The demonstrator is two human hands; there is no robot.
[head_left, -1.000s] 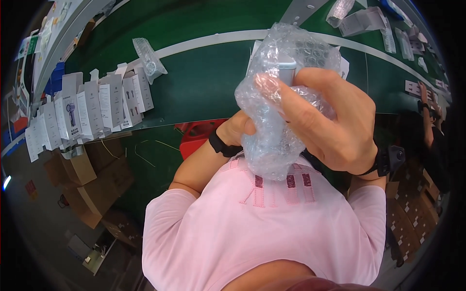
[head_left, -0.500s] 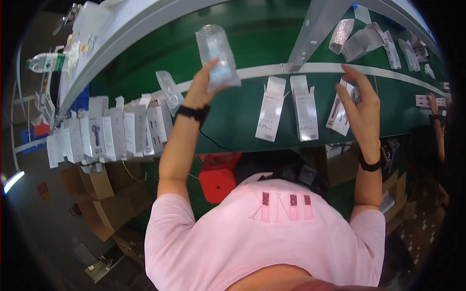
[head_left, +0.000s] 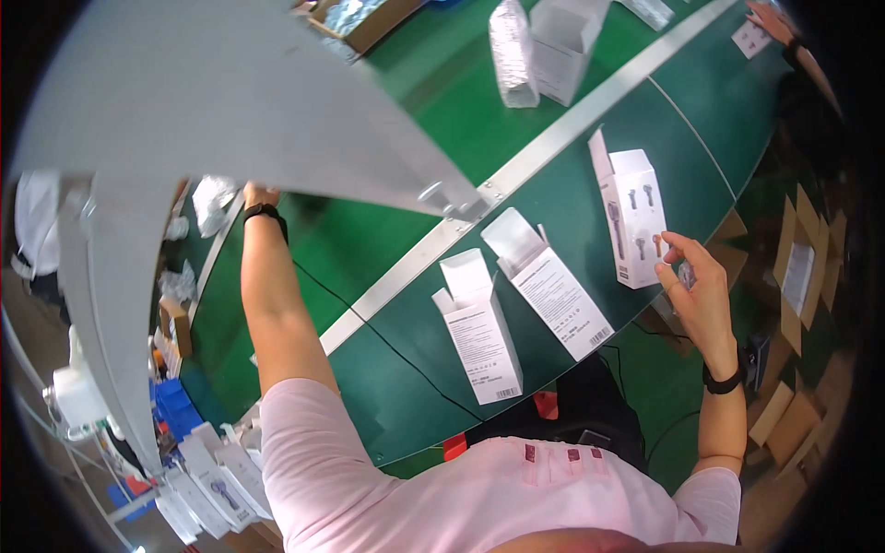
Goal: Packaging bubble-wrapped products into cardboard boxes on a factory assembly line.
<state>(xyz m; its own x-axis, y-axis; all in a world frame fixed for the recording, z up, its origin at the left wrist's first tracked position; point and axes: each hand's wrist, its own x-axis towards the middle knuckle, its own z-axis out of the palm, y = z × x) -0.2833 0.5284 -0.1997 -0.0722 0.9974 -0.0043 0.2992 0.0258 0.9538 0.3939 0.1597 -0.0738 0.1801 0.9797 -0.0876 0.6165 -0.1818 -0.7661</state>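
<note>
My left hand (head_left: pixel 262 194) reaches far forward at the left. A grey beam hides most of its fingers, and whether it holds anything is hidden. A clear plastic-wrapped bundle (head_left: pixel 214 203) lies just beyond it. My right hand (head_left: pixel 699 281) is at the lower right side of a standing white printed box (head_left: pixel 636 217) with an open top. Its thumb and index finger are apart at the box's edge. A small clear, shiny thing (head_left: pixel 686 275) shows inside this hand. To the left, two white boxes (head_left: pixel 481 355) (head_left: pixel 560 304) lie with their flaps open.
The grey beam (head_left: pixel 277 120) crosses the upper left. A metal strip (head_left: pixel 572 120) runs along the green table (head_left: pixel 378 405). Behind it are a silver bubble-wrap pouch (head_left: pixel 513 55) and an open white box (head_left: pixel 559 78). Another person's hand (head_left: pixel 772 23) works at far right. Several boxes (head_left: pixel 217 488) stand lower left.
The view has swung and shifted. My left hand has moved forward behind the beam; the bubble-wrapped item it held no longer shows there. My right hand has come down to the box's lower side.
</note>
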